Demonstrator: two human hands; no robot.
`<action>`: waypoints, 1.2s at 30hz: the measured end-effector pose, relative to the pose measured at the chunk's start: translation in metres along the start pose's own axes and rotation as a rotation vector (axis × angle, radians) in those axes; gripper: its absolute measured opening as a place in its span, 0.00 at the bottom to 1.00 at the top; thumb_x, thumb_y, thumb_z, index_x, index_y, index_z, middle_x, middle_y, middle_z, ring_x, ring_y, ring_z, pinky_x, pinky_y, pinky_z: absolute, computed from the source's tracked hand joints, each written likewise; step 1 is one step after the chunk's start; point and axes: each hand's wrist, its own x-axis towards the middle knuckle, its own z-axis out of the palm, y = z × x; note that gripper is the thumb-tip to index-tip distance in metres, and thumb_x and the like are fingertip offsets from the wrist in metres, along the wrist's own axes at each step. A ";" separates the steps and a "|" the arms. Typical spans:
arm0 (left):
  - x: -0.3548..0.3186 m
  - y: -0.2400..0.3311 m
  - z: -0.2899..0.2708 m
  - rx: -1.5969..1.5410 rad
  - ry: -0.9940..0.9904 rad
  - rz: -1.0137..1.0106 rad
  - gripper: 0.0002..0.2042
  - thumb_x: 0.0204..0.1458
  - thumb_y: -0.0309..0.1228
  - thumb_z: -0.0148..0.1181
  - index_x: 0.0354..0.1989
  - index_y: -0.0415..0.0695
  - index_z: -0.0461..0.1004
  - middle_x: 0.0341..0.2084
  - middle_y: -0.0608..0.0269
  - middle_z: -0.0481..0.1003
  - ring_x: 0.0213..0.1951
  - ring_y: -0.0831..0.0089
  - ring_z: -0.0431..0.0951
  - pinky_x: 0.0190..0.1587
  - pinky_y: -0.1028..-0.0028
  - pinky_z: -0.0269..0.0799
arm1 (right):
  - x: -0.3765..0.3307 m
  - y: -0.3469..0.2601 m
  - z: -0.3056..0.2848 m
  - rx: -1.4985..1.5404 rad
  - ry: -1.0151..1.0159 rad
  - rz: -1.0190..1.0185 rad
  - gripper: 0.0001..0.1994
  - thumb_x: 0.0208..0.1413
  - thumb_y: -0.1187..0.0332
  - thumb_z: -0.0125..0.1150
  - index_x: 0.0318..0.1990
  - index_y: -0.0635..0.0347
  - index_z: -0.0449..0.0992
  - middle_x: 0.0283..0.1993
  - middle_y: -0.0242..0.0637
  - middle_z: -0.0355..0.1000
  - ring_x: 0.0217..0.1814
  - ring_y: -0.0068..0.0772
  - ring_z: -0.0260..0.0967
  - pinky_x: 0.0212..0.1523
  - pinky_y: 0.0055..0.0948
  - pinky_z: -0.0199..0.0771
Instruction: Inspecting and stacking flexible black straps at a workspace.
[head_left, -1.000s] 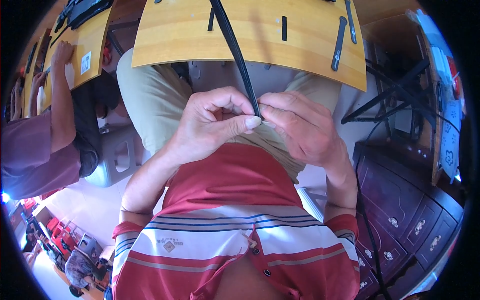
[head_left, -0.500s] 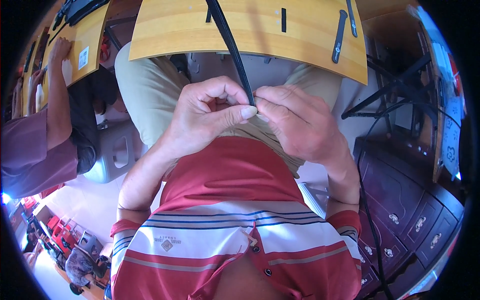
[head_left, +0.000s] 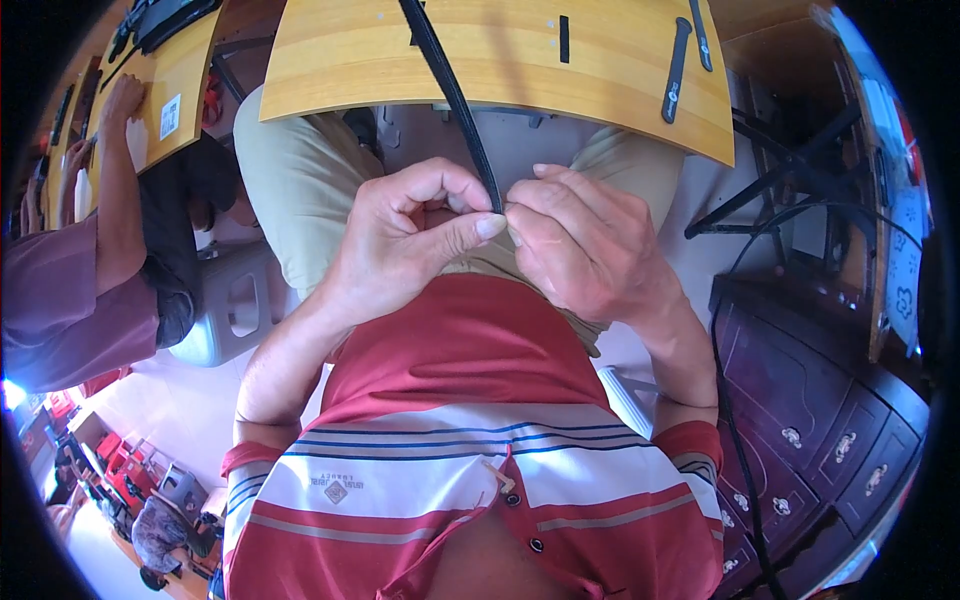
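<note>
A long black strap [head_left: 451,92] runs down from the table's far side into my hands, held above my lap. My left hand [head_left: 400,235] pinches it close to its lower end between thumb and forefinger. My right hand [head_left: 590,240] meets that end from the other side, its fingers curled in and their tips against the strap's edge. Whatever lies inside the right fingers is hidden. On the wooden table [head_left: 620,80] beyond are a short black strip [head_left: 564,40] and a black strap with a rounded end [head_left: 677,75].
To the left a co-worker's arm [head_left: 120,200] rests at another wooden table [head_left: 165,75]. A grey plastic stool [head_left: 225,310] stands below it. On the right are a dark drawer cabinet [head_left: 800,400], black metal table legs [head_left: 780,180] and a hanging cable [head_left: 722,385].
My right fingers have curled in further and the hand has rolled slightly at the strap's end. The strap and my left hand have shifted a little to the left.
</note>
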 end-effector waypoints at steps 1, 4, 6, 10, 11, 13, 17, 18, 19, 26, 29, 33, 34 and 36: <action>0.000 0.000 0.000 0.027 0.002 0.003 0.06 0.58 0.23 0.65 0.40 0.37 0.75 0.31 0.70 0.75 0.34 0.87 0.74 0.36 0.85 0.72 | 0.000 -0.001 0.000 -0.009 -0.001 0.011 0.13 0.39 0.80 0.66 0.36 0.67 0.74 0.36 0.44 0.75 0.36 0.41 0.77 0.42 0.37 0.84; -0.004 0.006 0.003 0.066 0.011 -0.001 0.06 0.58 0.23 0.64 0.41 0.36 0.75 0.31 0.69 0.75 0.36 0.86 0.75 0.39 0.83 0.74 | -0.005 -0.003 0.003 0.012 -0.030 0.046 0.13 0.39 0.79 0.66 0.34 0.65 0.72 0.33 0.42 0.72 0.33 0.39 0.75 0.37 0.35 0.82; -0.004 0.007 0.006 0.077 0.016 -0.007 0.07 0.58 0.23 0.64 0.42 0.36 0.74 0.32 0.69 0.76 0.37 0.85 0.76 0.40 0.82 0.75 | -0.006 -0.006 0.002 0.025 -0.048 0.061 0.13 0.38 0.79 0.66 0.35 0.64 0.71 0.33 0.41 0.71 0.32 0.39 0.74 0.34 0.34 0.79; -0.007 0.009 0.008 0.177 0.022 0.070 0.09 0.57 0.23 0.64 0.44 0.35 0.73 0.33 0.62 0.79 0.39 0.78 0.80 0.44 0.77 0.79 | -0.006 -0.004 0.012 0.020 0.046 0.038 0.12 0.43 0.73 0.64 0.28 0.57 0.64 0.27 0.35 0.62 0.27 0.32 0.66 0.25 0.30 0.70; -0.007 0.011 0.008 0.259 0.010 0.090 0.10 0.57 0.23 0.64 0.46 0.35 0.73 0.34 0.59 0.80 0.40 0.76 0.82 0.44 0.75 0.80 | -0.007 -0.004 0.012 0.019 0.047 0.037 0.12 0.43 0.73 0.64 0.28 0.57 0.64 0.27 0.35 0.62 0.27 0.32 0.66 0.25 0.30 0.70; -0.007 0.010 0.009 0.318 0.002 0.147 0.12 0.57 0.22 0.63 0.48 0.36 0.71 0.35 0.56 0.80 0.39 0.72 0.83 0.43 0.73 0.81 | -0.007 -0.007 0.012 0.038 0.019 0.077 0.12 0.44 0.74 0.64 0.29 0.58 0.63 0.27 0.35 0.61 0.27 0.34 0.65 0.25 0.30 0.70; -0.009 0.011 0.011 0.497 -0.008 0.257 0.16 0.57 0.20 0.60 0.53 0.37 0.67 0.35 0.50 0.81 0.37 0.63 0.85 0.41 0.71 0.82 | -0.008 -0.007 0.014 0.071 0.003 0.104 0.12 0.43 0.74 0.64 0.30 0.59 0.63 0.27 0.36 0.60 0.26 0.35 0.65 0.24 0.32 0.69; -0.008 0.010 0.012 0.498 -0.007 0.257 0.16 0.57 0.20 0.60 0.53 0.37 0.67 0.35 0.50 0.81 0.37 0.63 0.85 0.41 0.71 0.82 | -0.009 -0.006 0.015 0.076 0.006 0.103 0.12 0.43 0.75 0.64 0.30 0.59 0.63 0.27 0.36 0.60 0.26 0.35 0.65 0.24 0.32 0.69; -0.008 0.009 0.013 0.525 0.012 0.297 0.16 0.56 0.19 0.60 0.52 0.37 0.66 0.34 0.50 0.81 0.36 0.61 0.85 0.39 0.70 0.82 | -0.009 -0.005 0.016 0.080 0.008 0.101 0.12 0.43 0.75 0.64 0.30 0.59 0.63 0.26 0.36 0.59 0.26 0.36 0.65 0.23 0.33 0.69; -0.007 -0.007 0.014 0.621 0.061 0.416 0.11 0.54 0.16 0.59 0.41 0.39 0.65 0.23 0.52 0.74 0.26 0.52 0.79 0.26 0.64 0.71 | -0.010 -0.007 0.010 0.099 -0.127 0.177 0.17 0.37 0.81 0.64 0.36 0.62 0.66 0.31 0.41 0.66 0.31 0.42 0.70 0.27 0.36 0.70; -0.008 -0.009 0.011 0.639 0.045 0.408 0.11 0.54 0.16 0.59 0.41 0.40 0.65 0.21 0.53 0.71 0.24 0.53 0.77 0.24 0.64 0.70 | -0.010 -0.004 0.013 0.161 -0.128 0.214 0.17 0.38 0.81 0.64 0.36 0.61 0.65 0.30 0.40 0.66 0.30 0.43 0.70 0.26 0.37 0.70; -0.007 -0.009 0.008 0.634 0.041 0.393 0.11 0.54 0.16 0.59 0.40 0.39 0.65 0.22 0.54 0.71 0.23 0.55 0.77 0.25 0.65 0.70 | -0.012 0.000 0.015 0.293 -0.118 0.279 0.15 0.39 0.80 0.65 0.36 0.60 0.67 0.31 0.40 0.68 0.28 0.43 0.70 0.26 0.36 0.71; -0.007 -0.010 0.008 0.589 0.051 0.377 0.10 0.54 0.16 0.59 0.40 0.39 0.65 0.22 0.55 0.71 0.23 0.57 0.77 0.25 0.67 0.70 | -0.012 0.001 0.015 0.293 -0.115 0.283 0.16 0.39 0.81 0.66 0.36 0.60 0.68 0.32 0.41 0.69 0.28 0.43 0.71 0.27 0.36 0.71; -0.006 -0.010 0.008 0.544 0.062 0.360 0.10 0.55 0.16 0.60 0.40 0.39 0.65 0.22 0.56 0.71 0.22 0.60 0.77 0.25 0.68 0.70 | -0.011 -0.002 0.018 0.232 -0.007 0.266 0.16 0.39 0.79 0.67 0.37 0.61 0.70 0.32 0.39 0.69 0.29 0.41 0.72 0.27 0.35 0.73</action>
